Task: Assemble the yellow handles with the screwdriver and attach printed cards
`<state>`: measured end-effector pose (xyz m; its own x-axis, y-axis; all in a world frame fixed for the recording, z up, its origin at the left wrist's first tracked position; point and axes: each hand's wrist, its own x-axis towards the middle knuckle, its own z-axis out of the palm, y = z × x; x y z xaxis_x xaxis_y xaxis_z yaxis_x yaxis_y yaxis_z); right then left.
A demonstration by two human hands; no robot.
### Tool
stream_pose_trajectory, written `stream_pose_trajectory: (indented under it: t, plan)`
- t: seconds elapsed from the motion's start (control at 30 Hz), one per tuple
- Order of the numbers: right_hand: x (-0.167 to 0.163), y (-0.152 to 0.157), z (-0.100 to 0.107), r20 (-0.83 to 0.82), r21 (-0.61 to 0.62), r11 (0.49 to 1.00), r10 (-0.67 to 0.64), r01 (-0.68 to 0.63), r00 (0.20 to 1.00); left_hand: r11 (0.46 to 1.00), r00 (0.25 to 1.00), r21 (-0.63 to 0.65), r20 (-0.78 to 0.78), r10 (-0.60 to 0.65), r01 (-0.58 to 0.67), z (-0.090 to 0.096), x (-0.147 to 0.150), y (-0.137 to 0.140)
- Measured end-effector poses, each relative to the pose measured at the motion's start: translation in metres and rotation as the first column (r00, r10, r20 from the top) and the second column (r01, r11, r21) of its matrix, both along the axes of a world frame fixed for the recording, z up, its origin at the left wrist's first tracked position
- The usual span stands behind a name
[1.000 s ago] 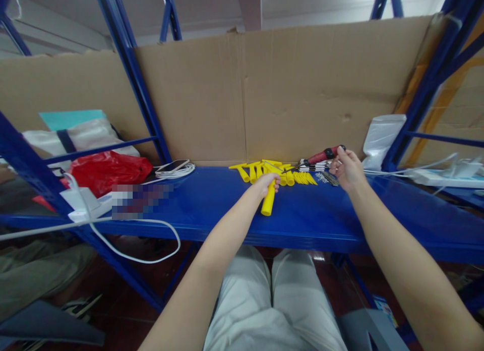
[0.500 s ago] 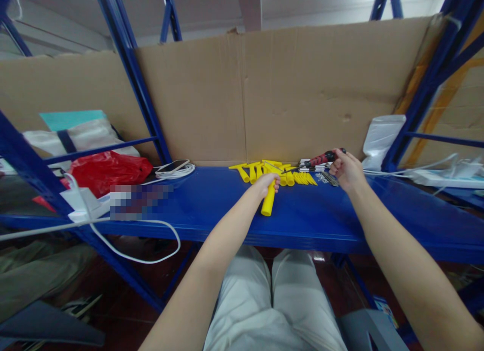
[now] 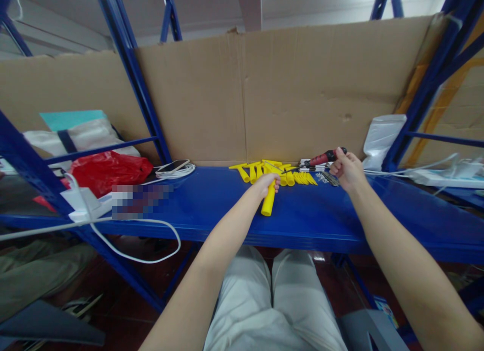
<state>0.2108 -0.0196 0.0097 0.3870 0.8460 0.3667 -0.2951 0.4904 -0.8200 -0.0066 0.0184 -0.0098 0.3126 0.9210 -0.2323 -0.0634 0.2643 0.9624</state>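
My left hand is closed around a yellow T-shaped plastic tool, its round handle end pointing toward me. My right hand grips the black end of a screwdriver with a red and black handle. The screwdriver's thin shaft points left to the head of the yellow tool; whether its tip touches a screw is too small to tell. Behind my left hand lie several more yellow T-shaped tools. Small yellow wedge-like pieces lie in a row to their right, beside small metal parts.
These things rest on a blue shelf table with a cardboard wall behind. At left are a phone, a red plastic bag and a white power strip with cable. A white plastic bag leans at the right.
The screwdriver's handle has turned a little about its own axis, and the fingers of my right hand have shifted slightly on it. My left hand and the yellow tool stay in place.
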Motion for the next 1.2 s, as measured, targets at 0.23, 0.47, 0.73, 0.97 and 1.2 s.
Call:
stream_pose_trajectory:
  t: [0.23, 0.47, 0.73, 0.97, 1.2]
  plan:
    - [0.0009, 0.0029, -0.0013, -0.001, -0.022, 0.999, -0.036, 0.036, 0.999, 1.0, 1.0, -0.003, 0.0, -0.008, 0.008, 0.0006, 0.0009, 0.0005]
    - [0.0017, 0.003, -0.0013, -0.009, 0.002, 1.0, -0.02, 0.02, 1.0, 1.0, 1.0, 0.0, 0.003, 0.011, -0.011, 0.0005, 0.0004, 0.0007]
    - [-0.002, -0.0028, 0.0034, 0.022, -0.01, 0.999, 0.043, -0.043, 0.999, 1.0, 1.0, 0.006, -0.006, 0.012, -0.012, 0.0017, 0.0005, -0.0013]
    - [-0.0011, -0.0014, 0.0005, 0.051, 0.014, 0.998, 0.057, -0.058, 0.997, 1.0, 1.0, 0.018, -0.006, -0.003, 0.003, 0.0014, -0.0003, -0.0014]
    - [0.0012, 0.001, -0.0011, 0.069, 0.007, 0.999, 0.051, -0.051, 0.996, 1.0, 1.0, 0.013, -0.02, -0.01, 0.01, 0.0016, 0.0, -0.0003]
